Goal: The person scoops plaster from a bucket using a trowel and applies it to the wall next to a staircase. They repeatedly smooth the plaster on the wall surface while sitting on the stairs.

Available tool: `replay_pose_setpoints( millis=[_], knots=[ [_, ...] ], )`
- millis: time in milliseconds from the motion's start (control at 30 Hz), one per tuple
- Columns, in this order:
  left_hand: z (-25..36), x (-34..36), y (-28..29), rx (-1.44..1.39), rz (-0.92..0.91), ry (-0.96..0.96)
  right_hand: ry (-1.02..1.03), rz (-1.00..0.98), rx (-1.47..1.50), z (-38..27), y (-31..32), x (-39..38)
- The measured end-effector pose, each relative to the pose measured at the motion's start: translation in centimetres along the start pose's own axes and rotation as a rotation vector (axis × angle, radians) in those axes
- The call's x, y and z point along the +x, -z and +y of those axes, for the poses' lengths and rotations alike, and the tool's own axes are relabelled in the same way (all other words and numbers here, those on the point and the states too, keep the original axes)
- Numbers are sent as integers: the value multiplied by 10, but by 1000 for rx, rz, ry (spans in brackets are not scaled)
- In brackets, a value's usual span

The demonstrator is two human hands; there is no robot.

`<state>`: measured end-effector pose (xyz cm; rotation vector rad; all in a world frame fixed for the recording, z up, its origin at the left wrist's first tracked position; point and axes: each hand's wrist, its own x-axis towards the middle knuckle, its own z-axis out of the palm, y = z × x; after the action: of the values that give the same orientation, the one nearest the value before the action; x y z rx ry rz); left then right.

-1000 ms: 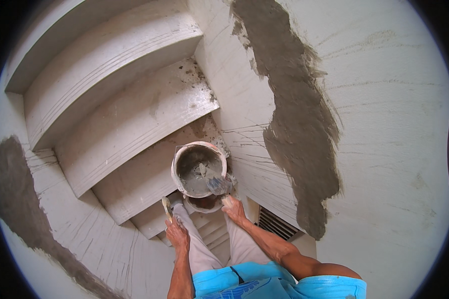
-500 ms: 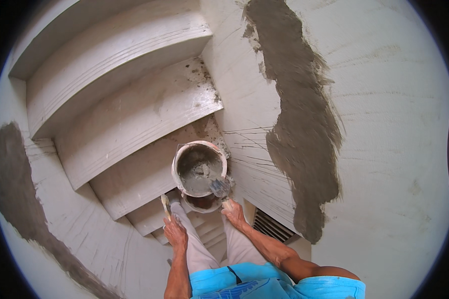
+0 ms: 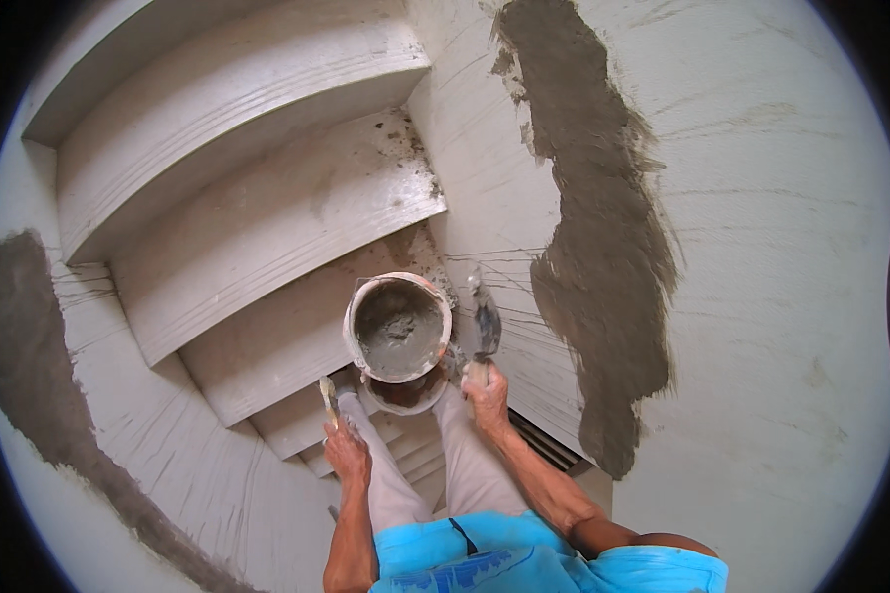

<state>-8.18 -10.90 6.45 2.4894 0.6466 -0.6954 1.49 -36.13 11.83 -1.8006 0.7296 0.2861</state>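
Observation:
My right hand (image 3: 486, 391) is closed around the handle of a trowel (image 3: 487, 326), its dark blade raised beside the bucket with a lump of wet grey mortar at its far end. In my left hand (image 3: 347, 450) is a slim tool with a pale, yellowish body (image 3: 329, 400), pointing away from me; its exact kind is unclear. Between and beyond both hands stands a white bucket (image 3: 350, 321) part filled with grey mortar (image 3: 415, 351). A second, lower container (image 3: 405, 405) shows partly under its near side.
Pale steps (image 3: 277, 193) rise ahead and to the left. Dark mortar patches cover part of the right wall (image 3: 603, 227) and of the left wall (image 3: 30, 336). A slatted vent (image 3: 544, 443) lies right of my legs. Crumbs of mortar dot the step corners.
My right hand has lifted the trowel out of the bucket and moved right, toward the wall, with mortar on the blade. The left hand has stayed almost still.

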Motion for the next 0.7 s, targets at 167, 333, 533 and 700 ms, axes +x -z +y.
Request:
replay_pose_setpoints(
  millis=[167,333,533,700],
  knots=[
    [-19,-10,-10,-18,102,-49,74,-22,214,-84,-1,21],
    [-48,-31,6,-82,126,-22,118,-56,297,-123,2,46],
    [-79,-54,47,-110,167,-6,143,-76,329,-157,-5,55],
    [-95,-80,59,-83,178,37,186,-70,337,-163,-11,50]
  ],
)
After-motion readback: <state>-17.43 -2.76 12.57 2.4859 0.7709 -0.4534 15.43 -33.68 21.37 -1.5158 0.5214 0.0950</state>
